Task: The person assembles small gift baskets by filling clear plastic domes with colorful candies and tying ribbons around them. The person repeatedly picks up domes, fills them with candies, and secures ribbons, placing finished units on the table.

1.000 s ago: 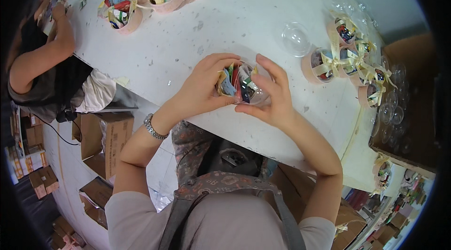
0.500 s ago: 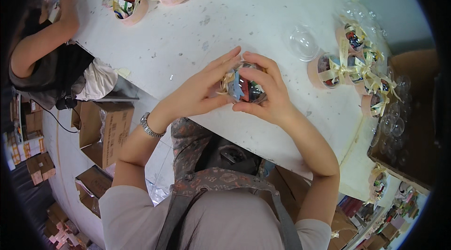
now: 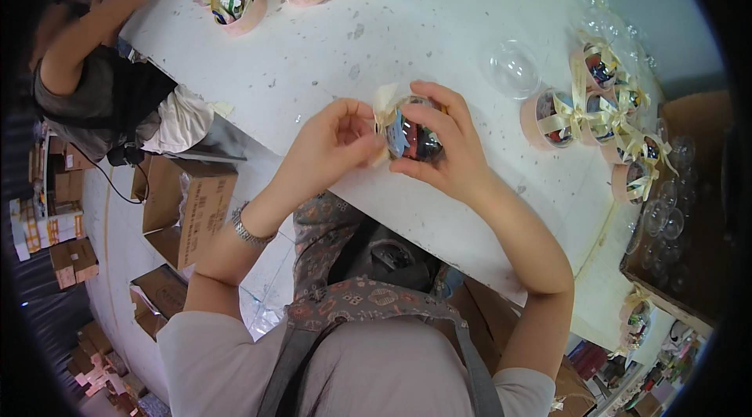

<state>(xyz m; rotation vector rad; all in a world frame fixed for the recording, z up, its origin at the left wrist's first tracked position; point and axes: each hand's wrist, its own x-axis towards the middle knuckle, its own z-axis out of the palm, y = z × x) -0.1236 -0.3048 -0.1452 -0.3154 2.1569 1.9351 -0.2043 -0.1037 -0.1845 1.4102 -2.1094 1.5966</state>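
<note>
- Head view: the right hand [image 3: 460, 160] grips a clear-domed round container [image 3: 415, 140] above the desk [image 3: 439, 25], near its front edge.
- The left hand [image 3: 333, 144] curls at the pale ribbon [image 3: 385, 100] beside it; whether pinching, I cannot tell.
- Bow-tied cups [image 3: 552, 118] at right look finished.
- Apparently undone: this container's bow, and the filled, seemingly uncovered cups [image 3: 244, 22].

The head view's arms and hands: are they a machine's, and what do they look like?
They are human. The left hand and right hand wear no gloves. A silvery, linked metal band circles the left wrist only. The light-grey sleeves are short. No cables or markings show.
</note>
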